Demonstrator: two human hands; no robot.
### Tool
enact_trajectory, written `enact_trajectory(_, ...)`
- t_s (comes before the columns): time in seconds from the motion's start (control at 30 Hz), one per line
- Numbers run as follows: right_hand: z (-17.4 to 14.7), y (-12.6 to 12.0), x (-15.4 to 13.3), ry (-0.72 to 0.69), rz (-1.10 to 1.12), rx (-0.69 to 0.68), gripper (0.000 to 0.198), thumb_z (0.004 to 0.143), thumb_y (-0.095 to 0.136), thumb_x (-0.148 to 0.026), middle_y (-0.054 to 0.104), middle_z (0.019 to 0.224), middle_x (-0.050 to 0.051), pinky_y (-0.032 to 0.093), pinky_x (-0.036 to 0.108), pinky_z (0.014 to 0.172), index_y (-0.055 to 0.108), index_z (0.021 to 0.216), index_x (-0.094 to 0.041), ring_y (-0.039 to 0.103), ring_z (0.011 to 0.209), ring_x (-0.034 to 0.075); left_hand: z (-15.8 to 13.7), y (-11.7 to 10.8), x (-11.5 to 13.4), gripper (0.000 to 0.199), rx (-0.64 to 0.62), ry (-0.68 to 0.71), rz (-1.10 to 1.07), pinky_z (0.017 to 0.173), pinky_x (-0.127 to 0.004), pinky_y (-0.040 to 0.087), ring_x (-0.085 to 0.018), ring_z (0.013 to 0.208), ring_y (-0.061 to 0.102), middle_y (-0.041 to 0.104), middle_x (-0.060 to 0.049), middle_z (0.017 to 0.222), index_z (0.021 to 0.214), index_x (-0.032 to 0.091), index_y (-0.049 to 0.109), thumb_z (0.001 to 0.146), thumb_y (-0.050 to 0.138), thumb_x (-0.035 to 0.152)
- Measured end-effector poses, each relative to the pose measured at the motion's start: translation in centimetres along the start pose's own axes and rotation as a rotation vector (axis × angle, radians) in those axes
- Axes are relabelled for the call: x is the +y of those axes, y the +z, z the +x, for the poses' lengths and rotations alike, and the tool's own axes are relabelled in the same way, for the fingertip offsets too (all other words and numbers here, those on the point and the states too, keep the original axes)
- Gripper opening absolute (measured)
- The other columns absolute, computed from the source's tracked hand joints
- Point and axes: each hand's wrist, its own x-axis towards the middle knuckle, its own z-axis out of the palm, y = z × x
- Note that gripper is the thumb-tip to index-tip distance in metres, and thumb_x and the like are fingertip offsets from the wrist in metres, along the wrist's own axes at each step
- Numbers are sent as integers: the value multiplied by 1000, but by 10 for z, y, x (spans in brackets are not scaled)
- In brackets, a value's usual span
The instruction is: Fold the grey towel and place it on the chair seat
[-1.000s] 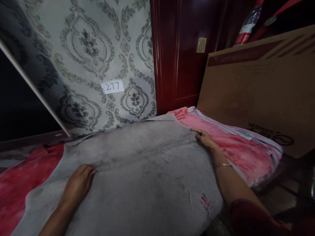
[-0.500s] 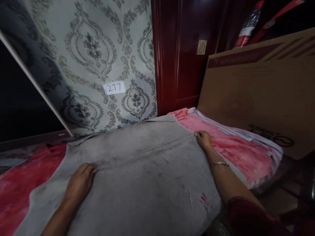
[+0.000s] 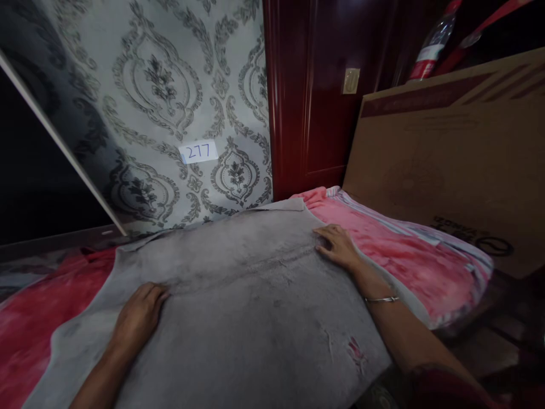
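A wide grey cloth point(image 3: 238, 318) with curved side edges lies spread out before me. A wrinkled crease runs across it, and a small reddish mark shows near its lower right. At the crease's left end, my left hand point(image 3: 142, 309) is closed, its fingertips pinching the fabric. My right hand point(image 3: 338, 247) rests on the cloth near its right edge, thumb and fingers apart, with a bracelet at the wrist. Beneath the cloth lies a pink-red blanket point(image 3: 383, 250), showing on both sides.
A patterned wall with a paper label point(image 3: 198, 151) stands behind. A dark red panel point(image 3: 323, 136) and a large cardboard box point(image 3: 451, 153) are at the right, with a bottle point(image 3: 432, 48) behind the box. On the left is a dark screen-like panel point(image 3: 38, 170).
My right hand has let go of the cloth's right edge, shifted a little left along the crease and spread its fingers. My left hand has stayed in place.
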Motion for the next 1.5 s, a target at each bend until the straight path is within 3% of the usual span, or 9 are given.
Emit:
enact_trajectory(0.1,0,3,-5,-36,-2,-93,25,88,58,-33,73,112,7,37,46,96,74,106,-25,59,109,27,0,1,-1,42,-6,-3,8,72,-37,53,-25,75,64,66,-9,79,82,19,66,95,35,45)
enact_trajectory(0.2,0,5,-1,-3,-13,-87,21,92,54,-30,75,102,8,40,42,92,74,94,-23,63,101,25,-1,2,-2,40,-12,-5,15,72,-37,53,-25,75,64,66,-9,79,82,20,65,96,35,43)
enact_trajectory(0.37,-1,7,4,10,-31,-80,24,93,50,-29,75,98,10,45,40,89,73,93,-20,66,95,25,0,3,5,34,-53,-64,34,79,-37,52,-26,83,63,66,-10,84,85,19,65,95,37,37)
enact_trajectory(0.47,-6,11,9,9,-39,-83,26,91,49,-31,75,98,10,48,41,90,73,92,-20,67,95,25,-3,0,7,28,-145,-109,4,83,-37,51,-25,88,62,66,-11,88,88,19,65,94,41,33)
enact_trajectory(0.63,-10,19,20,1,-48,-87,33,89,45,-40,75,97,11,50,45,89,72,89,-21,68,94,29,-22,-17,-19,20,-258,-217,-92,86,-35,50,-23,92,62,67,-9,93,94,18,66,91,48,26)
enact_trajectory(0.77,-10,19,22,-16,-59,-57,41,87,40,-48,76,91,13,52,46,83,71,84,-22,69,89,30,-36,-31,-38,16,-307,-317,-20,89,-35,49,-24,96,63,69,-9,95,93,18,70,85,56,22)
enact_trajectory(1.03,-10,15,23,-16,-160,-7,50,86,34,-52,75,88,16,53,48,78,71,82,-19,69,87,33,-38,-42,-42,22,-116,-383,-41,86,-34,49,-23,91,63,68,-9,94,92,18,68,89,47,26)
enact_trajectory(1.27,-10,18,25,9,-139,-40,52,84,34,-56,75,88,15,53,47,79,71,83,-20,70,86,32,-44,-43,-48,20,-302,-509,90,93,-36,47,-24,102,63,70,-10,105,97,19,70,87,53,21)
enact_trajectory(1.5,-10,18,28,-37,-22,-84,45,81,41,-55,76,93,11,54,47,83,73,90,-23,70,90,31,-47,-43,-56,25,-353,-581,147,96,-37,46,-26,109,63,71,-12,112,103,17,70,88,51,21)
